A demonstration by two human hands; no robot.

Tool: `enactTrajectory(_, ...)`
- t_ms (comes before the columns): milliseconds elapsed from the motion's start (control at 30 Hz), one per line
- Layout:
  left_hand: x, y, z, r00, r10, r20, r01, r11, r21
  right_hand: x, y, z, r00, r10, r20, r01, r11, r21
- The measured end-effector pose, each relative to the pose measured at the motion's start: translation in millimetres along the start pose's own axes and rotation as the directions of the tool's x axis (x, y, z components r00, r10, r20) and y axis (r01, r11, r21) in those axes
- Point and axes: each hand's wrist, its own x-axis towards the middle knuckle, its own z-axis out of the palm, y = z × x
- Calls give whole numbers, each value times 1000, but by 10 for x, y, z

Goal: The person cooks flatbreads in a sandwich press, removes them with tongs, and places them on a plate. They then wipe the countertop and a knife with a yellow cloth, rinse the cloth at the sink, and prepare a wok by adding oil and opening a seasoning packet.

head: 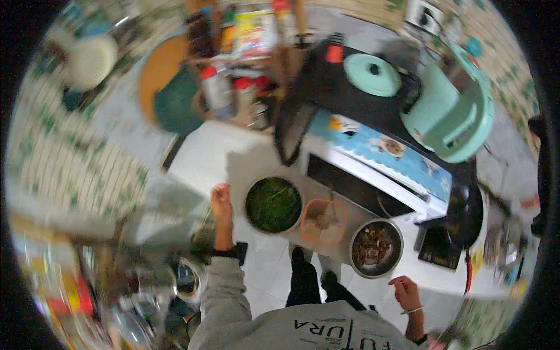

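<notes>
My left hand (221,202) is raised at the left of a metal bowl of chopped greens (273,204), apart from it, its fingers partly curled and nothing seen in them. Below and to the right of a second metal bowl (376,248), which holds brown and reddish pieces, my right hand (406,292) hangs with fingers bent, touching nothing. Between the two bowls sits an orange-rimmed clear plastic container (324,221) with something pale inside. Blur hides the fine detail of the fingers.
Behind the bowls lies a long blue and white box (385,153). Further back are a mint-green lid (372,75) and a mint-green plastic appliance or holder (455,109). Red-capped bottles (217,89) stand near an orange round board (159,78). A black pan (466,214) is at the right.
</notes>
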Motion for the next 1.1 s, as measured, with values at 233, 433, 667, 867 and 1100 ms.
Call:
enactTrajectory(233,-4880,7,-1282,579,-488,-654,724,676,137,489,235,40,849,-209,485,350,911,-221)
enactTrajectory(433,-8877,411,-1786,-31,-217,-976,993,100,-54,349,135,1212,485,-368,794,730,670,-135)
enactTrajectory(667,-10963,659,-1468,-205,-538,-818,959,58,-279,-1440,468,3127,200,-52,978,800,585,-133)
enactTrajectory(867,-11411,641,-1553,-538,-554,-635,414,483,-772,-3116,1335,4362,-68,451,890,945,314,-88)
enactTrajectory(1100,-11842,928,-2318,-620,-449,-643,371,554,-745,-4737,2025,5799,-149,445,883,978,198,65)
